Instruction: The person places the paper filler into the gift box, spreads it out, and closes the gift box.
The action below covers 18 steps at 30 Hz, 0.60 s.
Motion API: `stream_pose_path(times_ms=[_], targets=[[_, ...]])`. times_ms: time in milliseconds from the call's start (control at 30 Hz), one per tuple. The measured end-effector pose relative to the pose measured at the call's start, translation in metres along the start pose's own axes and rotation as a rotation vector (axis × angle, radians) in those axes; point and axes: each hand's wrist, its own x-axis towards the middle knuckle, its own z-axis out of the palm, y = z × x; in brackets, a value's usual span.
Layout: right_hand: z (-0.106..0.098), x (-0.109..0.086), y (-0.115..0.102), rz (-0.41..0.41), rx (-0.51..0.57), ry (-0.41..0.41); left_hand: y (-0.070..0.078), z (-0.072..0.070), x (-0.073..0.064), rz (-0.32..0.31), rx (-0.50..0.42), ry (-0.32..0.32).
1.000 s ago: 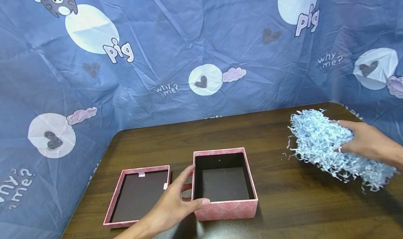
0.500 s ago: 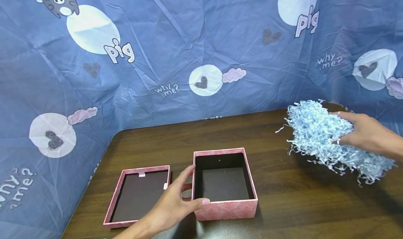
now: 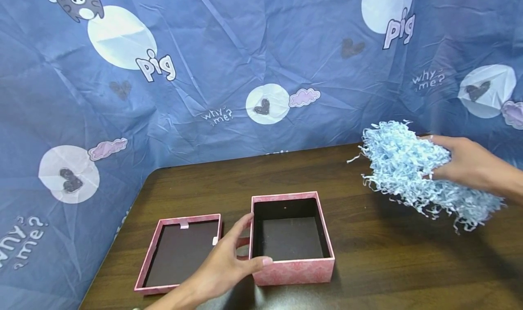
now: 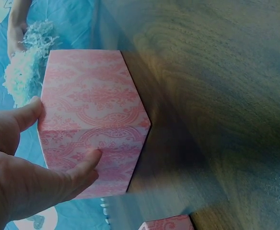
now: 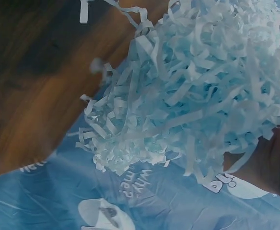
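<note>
In the head view, an open pink patterned box [image 3: 294, 272] with a dark inside stands on the table. My left hand [image 3: 222, 264] holds it by its left side, thumb at the front corner and fingers along the side wall. The left wrist view shows my left hand [image 4: 29, 167] against two patterned faces of the box [image 4: 89, 91]. Off to the right, my right hand [image 3: 470, 162] grips a large bundle of light blue shredded paper [image 3: 408, 162] above the table. Shredded paper [image 5: 192, 91] fills much of the right wrist view, hiding most of the fingers.
A matching pink lid [image 3: 184, 255] lies inside-up left of the box, partly behind my left forearm. The dark wooden table [image 3: 229, 178] ends at the back against a blue printed cloth [image 3: 212, 42]. Loose strands hang from the paper bundle.
My right hand has lifted the shredded paper and shifted it slightly left. My left hand, the box and the lid have stayed in place.
</note>
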Motion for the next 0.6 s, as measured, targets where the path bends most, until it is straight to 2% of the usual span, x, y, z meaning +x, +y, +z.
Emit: stream_pose_path(times_ms=[100, 333, 600], targets=[[-0.002, 0.000, -0.006, 0.004, 0.006, -0.010, 0.000, 0.000, 0.000, 0.004, 0.001, -0.001], [-0.007, 0.002, -0.017, -0.044, 0.008, 0.005, 0.000, 0.001, 0.000, 0.003, -0.004, 0.004], [-0.009, 0.006, -0.039, -0.062, 0.027, -0.028, 0.000, 0.002, 0.000, 0.007, -0.006, 0.008]])
